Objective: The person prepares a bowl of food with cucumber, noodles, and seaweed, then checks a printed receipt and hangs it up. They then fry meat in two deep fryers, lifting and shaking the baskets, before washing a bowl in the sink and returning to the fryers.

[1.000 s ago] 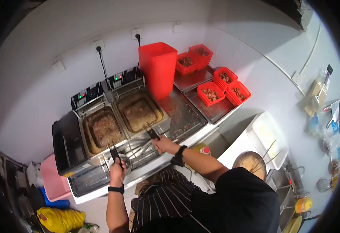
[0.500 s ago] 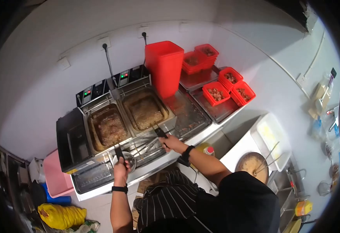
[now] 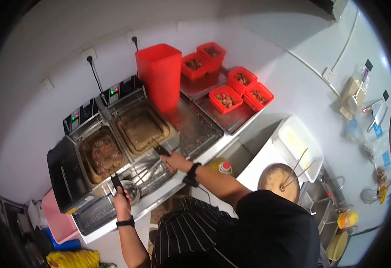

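Left basket handle [image 3: 116,180] gripped by left hand [image 3: 122,204], right basket handle [image 3: 162,150] by right hand [image 3: 177,162], both at fryer front. Tall red bin [image 3: 159,78] behind, beside right vat. Left vat [image 3: 100,154]: meat in bubbling oil; red tubs [image 3: 226,99]: meat pieces.

The tall bin [image 3: 159,78] is smooth red plastic with a soft sheen — the small tubs [image 3: 225,100] look like the same plastic. The fryer [image 3: 153,149] is metal, glossy along its rims but dulled by brown grease. The trays [image 3: 198,127] are shiny metal, smeared and streaked. The fryer handles [image 3: 161,150] look matt black — and the striped apron [image 3: 191,223] is matt cloth.
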